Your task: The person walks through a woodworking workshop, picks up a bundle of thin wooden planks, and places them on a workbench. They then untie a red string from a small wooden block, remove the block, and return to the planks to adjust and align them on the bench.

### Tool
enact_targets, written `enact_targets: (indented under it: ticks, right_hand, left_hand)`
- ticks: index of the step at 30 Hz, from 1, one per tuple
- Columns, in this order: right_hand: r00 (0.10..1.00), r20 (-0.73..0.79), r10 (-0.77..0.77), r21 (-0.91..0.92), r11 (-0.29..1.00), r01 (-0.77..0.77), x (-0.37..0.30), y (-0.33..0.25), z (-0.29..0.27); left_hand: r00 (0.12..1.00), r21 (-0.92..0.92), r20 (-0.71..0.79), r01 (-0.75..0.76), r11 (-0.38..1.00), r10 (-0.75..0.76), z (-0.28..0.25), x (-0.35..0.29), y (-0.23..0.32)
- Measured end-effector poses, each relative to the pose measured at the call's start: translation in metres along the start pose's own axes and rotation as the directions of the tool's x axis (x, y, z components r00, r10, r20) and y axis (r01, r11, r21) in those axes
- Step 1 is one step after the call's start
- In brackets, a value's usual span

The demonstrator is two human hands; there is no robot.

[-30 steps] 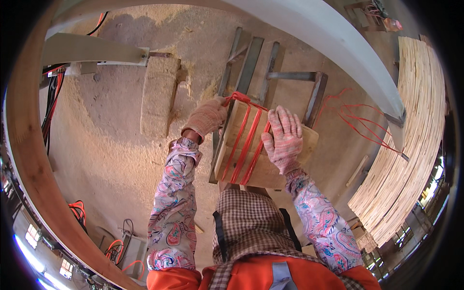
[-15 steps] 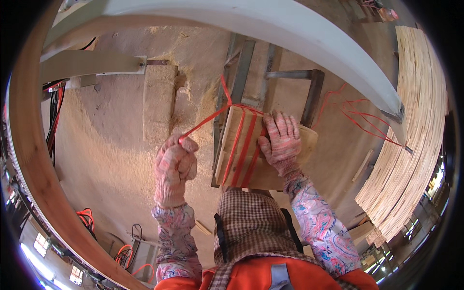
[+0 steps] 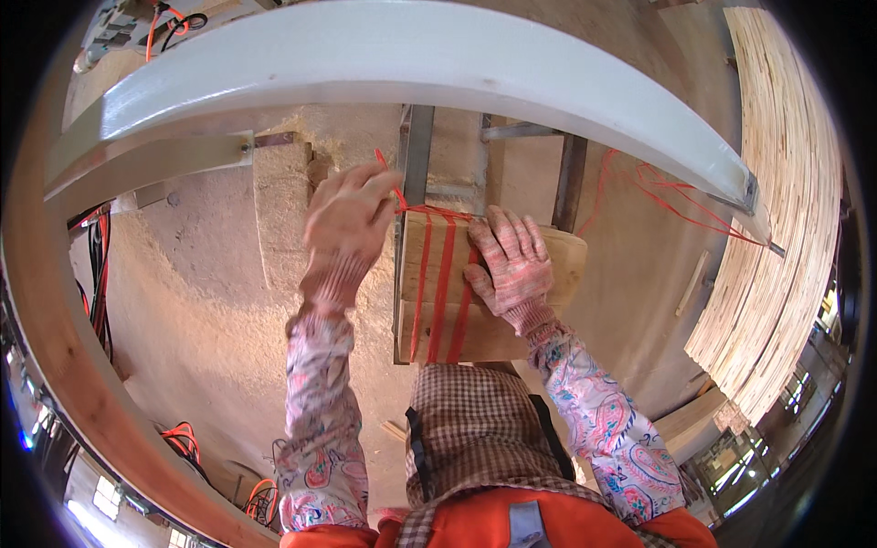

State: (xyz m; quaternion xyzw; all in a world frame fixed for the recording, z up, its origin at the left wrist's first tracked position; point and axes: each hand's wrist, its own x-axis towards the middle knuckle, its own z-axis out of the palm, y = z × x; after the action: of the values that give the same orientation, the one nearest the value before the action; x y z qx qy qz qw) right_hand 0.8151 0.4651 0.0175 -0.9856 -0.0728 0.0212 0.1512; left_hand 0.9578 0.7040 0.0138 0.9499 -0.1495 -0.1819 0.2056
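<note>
A stack of pale wooden boards (image 3: 525,320) lies in front of me on a dark metal stand (image 3: 417,155), wound with several turns of flat red strap (image 3: 439,283). My right hand (image 3: 513,265), in a pink-mottled knit glove, presses flat on the wood with its fingers stretched out, its thumb beside the strap. My left hand (image 3: 349,219), gloved alike, hovers past the far left corner of the stack. Motion smears its fingers. The strap's loose end shows beside those fingertips; whether they grip it is unclear.
A grey metal beam (image 3: 438,55) arches across the far side. To the right stands a tall pile of thin wood sheets (image 3: 776,201), near a loose red strap (image 3: 681,205). Sawdust covers the floor around a wood block (image 3: 279,210) at left. Cables (image 3: 99,274) hang farther left.
My left hand has moved away from me and a little right, from pulling the strap taut toward the stack's far corner. My right hand stays pressed on the wood.
</note>
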Motion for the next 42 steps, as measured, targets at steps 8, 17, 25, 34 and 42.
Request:
enact_targets:
  ticks: [8,17,25,34,42]
  right_hand:
    - [1.0,-0.014,-0.002,0.012,1.0,0.002,0.005,-0.005,-0.004]
    - [1.0,-0.029,0.009,0.018,1.0,-0.009,0.006,-0.003,-0.004]
    - [1.0,-0.026,0.001,-0.002,1.0,-0.001,0.006,-0.003,-0.004]
    - [0.999,-0.031,-0.009,0.018,1.0,0.01,0.005,-0.002,-0.004]
    - [0.999,-0.04,-0.011,0.033,0.999,0.013,0.003,-0.002,0.001]
  left_hand:
    - [0.905,-0.358,0.339,0.376,0.855,-0.257,0.029,0.051,-0.009]
    - [0.913,-0.859,0.217,0.346,0.377,-0.345,0.021,0.008,-0.062]
    - [0.857,0.029,-0.415,0.349,0.937,-0.306,0.031,0.041,-0.04]
    - [0.95,0.117,0.308,-0.086,0.989,0.047,0.025,0.027,-0.013]
    - [0.999,0.085,0.041,0.018,0.996,-0.022,0.037,0.014,-0.011]
